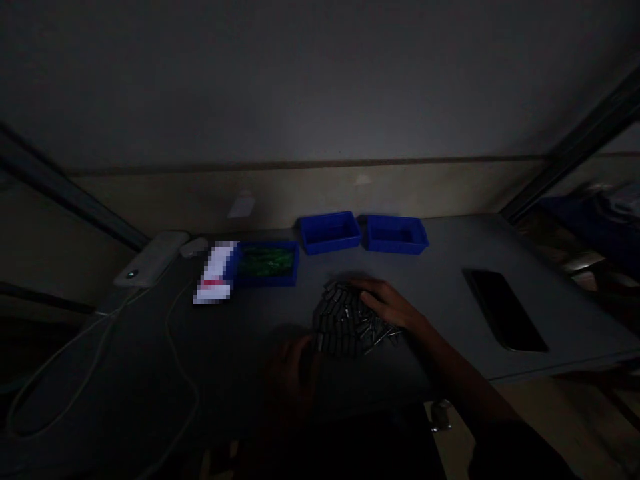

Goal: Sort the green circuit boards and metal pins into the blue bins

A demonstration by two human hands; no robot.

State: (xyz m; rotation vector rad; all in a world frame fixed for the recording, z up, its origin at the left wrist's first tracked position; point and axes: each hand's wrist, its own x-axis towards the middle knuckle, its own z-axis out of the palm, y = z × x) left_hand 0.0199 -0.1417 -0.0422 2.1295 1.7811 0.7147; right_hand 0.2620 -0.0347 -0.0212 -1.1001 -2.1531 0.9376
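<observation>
A group of small dark metal cylindrical parts [340, 320] lies on the grey table, some in rough rows on the left and others loosely heaped on the right. My right hand [393, 308] rests over the far right side of these parts, fingers stretched out and touching them. Beside their near left edge is my left hand [290, 367], in deep shadow, with thumb and fingers apart. No held part can be made out in either hand.
Two blue bins [331, 235] [397, 237] stand by the wall. Left of them, another blue bin [296, 267] holds green plastic-wrapped contents [267, 261], with a blurred white packet [215, 273] beside it. A dark phone [507, 310] lies right. A white power strip [153, 259] and cables occupy the left.
</observation>
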